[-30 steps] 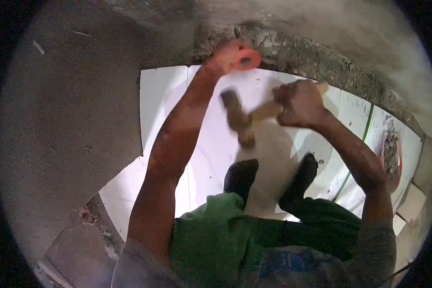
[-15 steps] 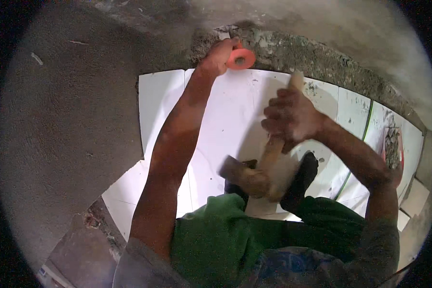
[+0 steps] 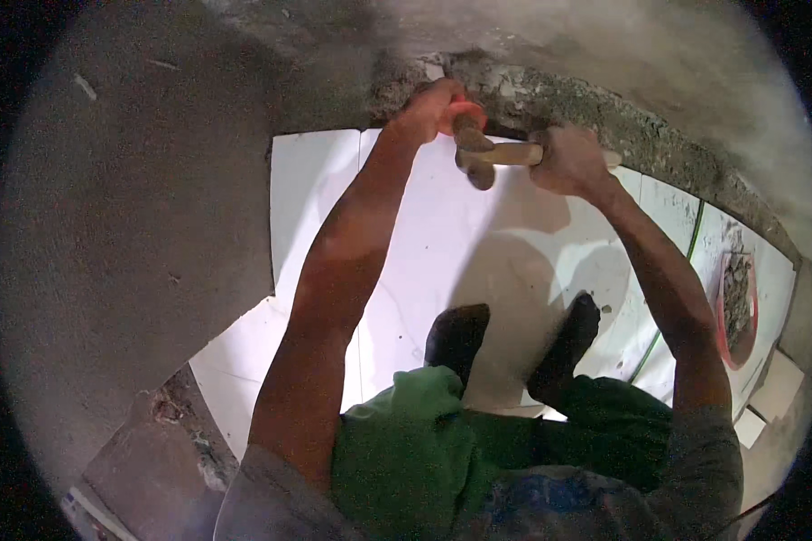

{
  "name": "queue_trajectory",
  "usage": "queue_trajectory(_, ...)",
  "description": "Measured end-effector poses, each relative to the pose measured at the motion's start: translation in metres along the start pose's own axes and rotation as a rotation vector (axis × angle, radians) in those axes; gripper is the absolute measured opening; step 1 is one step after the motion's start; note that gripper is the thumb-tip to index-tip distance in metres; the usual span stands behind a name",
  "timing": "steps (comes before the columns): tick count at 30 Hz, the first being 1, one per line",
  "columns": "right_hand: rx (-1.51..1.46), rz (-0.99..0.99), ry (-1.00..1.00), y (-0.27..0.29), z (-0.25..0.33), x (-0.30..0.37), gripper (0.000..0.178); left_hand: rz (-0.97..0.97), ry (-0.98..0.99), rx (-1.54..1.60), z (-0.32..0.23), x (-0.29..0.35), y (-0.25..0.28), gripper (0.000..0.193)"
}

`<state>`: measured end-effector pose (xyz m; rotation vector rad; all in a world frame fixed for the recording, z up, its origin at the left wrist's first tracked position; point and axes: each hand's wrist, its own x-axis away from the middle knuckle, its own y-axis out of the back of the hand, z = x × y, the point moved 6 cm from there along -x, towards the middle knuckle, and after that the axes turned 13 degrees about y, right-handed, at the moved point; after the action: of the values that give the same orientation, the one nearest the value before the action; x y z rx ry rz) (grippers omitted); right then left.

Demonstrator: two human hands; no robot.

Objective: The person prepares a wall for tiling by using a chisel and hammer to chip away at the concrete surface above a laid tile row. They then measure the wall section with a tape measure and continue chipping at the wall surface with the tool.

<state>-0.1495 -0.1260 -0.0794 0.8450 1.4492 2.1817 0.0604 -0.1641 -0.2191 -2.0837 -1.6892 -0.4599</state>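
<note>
My left hand (image 3: 430, 106) is closed around a chisel with a round orange hand guard (image 3: 477, 113), held at the rough edge beyond the white tiles. The chisel's blade is hidden behind the hand. My right hand (image 3: 569, 162) grips the wooden handle of a hammer (image 3: 512, 154). Its dull metal head lies in front of the guard, at the chisel's struck end. I cannot tell whether the two touch.
White floor tiles (image 3: 406, 243) lie under my feet. Broken mortar (image 3: 595, 104) runs along the far edge, below a grey wall. Rough grey concrete (image 3: 135, 207) spreads at left. A reddish tub (image 3: 724, 338) holding grey rubble or mortar stands at right, near tile pieces (image 3: 776, 386).
My right hand has swung the hammer forward and left, from low near my feet up to the chisel. My left hand keeps its grip on the chisel at the far edge.
</note>
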Motion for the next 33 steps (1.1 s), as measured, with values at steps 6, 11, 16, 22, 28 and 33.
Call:
queue_trajectory(6,0.155,0.136,0.183,-0.026,0.053,0.039,0.031,0.018,0.070,0.276,0.040,0.054,0.031,0.033)
queue_trajectory(11,0.116,0.077,0.301,-0.027,0.089,0.031,0.028,-0.065,0.114,0.363,0.027,0.060,0.057,0.036)
queue_trajectory(16,0.171,-0.009,0.537,-0.034,0.136,0.032,0.031,-0.054,0.051,0.329,0.031,0.061,0.059,0.037)
queue_trajectory(22,0.198,0.123,0.704,-0.049,0.091,-0.005,0.028,0.083,-0.025,0.336,0.029,0.057,0.059,0.036)
queue_trajectory(28,0.115,0.044,0.458,-0.056,0.109,0.000,0.024,-0.018,-0.094,-0.241,0.007,0.068,0.054,0.046)
queue_trajectory(33,0.170,0.195,0.812,-0.019,0.096,-0.011,0.031,-0.113,0.003,0.106,-0.003,0.070,0.043,0.040)
